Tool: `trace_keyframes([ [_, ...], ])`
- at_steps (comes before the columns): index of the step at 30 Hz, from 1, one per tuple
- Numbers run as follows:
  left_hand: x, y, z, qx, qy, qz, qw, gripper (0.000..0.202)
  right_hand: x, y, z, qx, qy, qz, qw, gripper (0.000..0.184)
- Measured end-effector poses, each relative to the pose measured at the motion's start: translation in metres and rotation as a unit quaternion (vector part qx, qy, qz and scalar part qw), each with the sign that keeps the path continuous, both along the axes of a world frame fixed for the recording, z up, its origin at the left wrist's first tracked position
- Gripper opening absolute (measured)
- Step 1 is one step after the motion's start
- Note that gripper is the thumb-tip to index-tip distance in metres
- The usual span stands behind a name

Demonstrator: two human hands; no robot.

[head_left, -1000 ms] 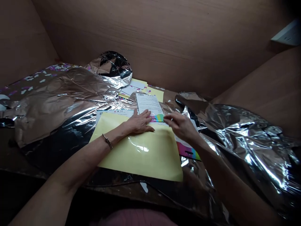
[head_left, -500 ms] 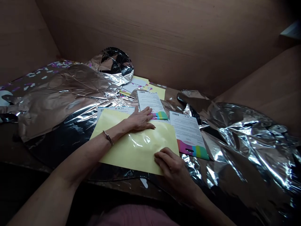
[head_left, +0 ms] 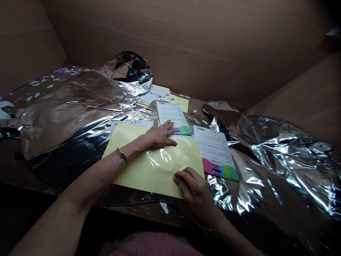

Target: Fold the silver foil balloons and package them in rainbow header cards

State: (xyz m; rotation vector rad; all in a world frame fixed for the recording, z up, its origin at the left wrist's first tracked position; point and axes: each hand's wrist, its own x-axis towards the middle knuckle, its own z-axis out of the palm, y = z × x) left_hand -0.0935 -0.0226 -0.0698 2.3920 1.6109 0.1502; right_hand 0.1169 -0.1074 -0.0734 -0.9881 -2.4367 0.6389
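Note:
A glossy pale yellow sheet (head_left: 133,167) lies in front of me over a black and metallic foil balloon (head_left: 90,138). My left hand (head_left: 160,136) rests flat across the sheet's far edge, fingers spread, with the fingertips on a printed card (head_left: 170,113) that has a barcode and a colour-striped end. At the sheet's near right part, my right hand (head_left: 190,183) has its fingers pinched on the sheet, which bulges slightly beside them. Right of the sheet sits a second printed card (head_left: 214,147) with a hang hole. Another card (head_left: 130,124) sticks out from under the sheet's far left edge.
Crumpled foil (head_left: 277,170) covers the right side. Yellow and white paper scraps (head_left: 178,102) lie behind the cards. Small white and purple cut-outs (head_left: 49,86) are scattered at the far left. A brown panel (head_left: 173,46) rises at the back.
Both hands keep their places on the yellow sheet. The view has shifted very slightly, and the bulge and glints on the sheet look a little different near my right fingers.

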Motion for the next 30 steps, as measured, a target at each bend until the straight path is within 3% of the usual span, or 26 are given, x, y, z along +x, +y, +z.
trace_keyframes([
  [9,-0.001,0.001,-0.002,0.001,-0.006,-0.005,1.000,0.063,-0.002,0.000,0.000,-0.002,-0.023,-0.015,1.000,0.007],
  [14,-0.001,0.001,-0.003,-0.004,-0.008,0.001,1.000,0.062,0.000,-0.001,-0.003,0.035,-0.004,0.004,0.999,0.013],
  [20,-0.001,0.002,-0.004,-0.001,-0.009,-0.004,1.000,0.062,-0.008,0.002,0.001,-0.013,-0.052,-0.029,0.998,0.013],
  [24,0.000,0.001,-0.003,-0.008,-0.007,-0.002,1.000,0.062,-0.011,0.004,0.001,0.042,-0.110,-0.010,0.993,0.014],
  [30,0.000,0.001,-0.004,-0.008,-0.005,-0.003,1.000,0.064,-0.006,0.008,-0.008,0.109,-0.052,0.050,0.991,0.014],
])
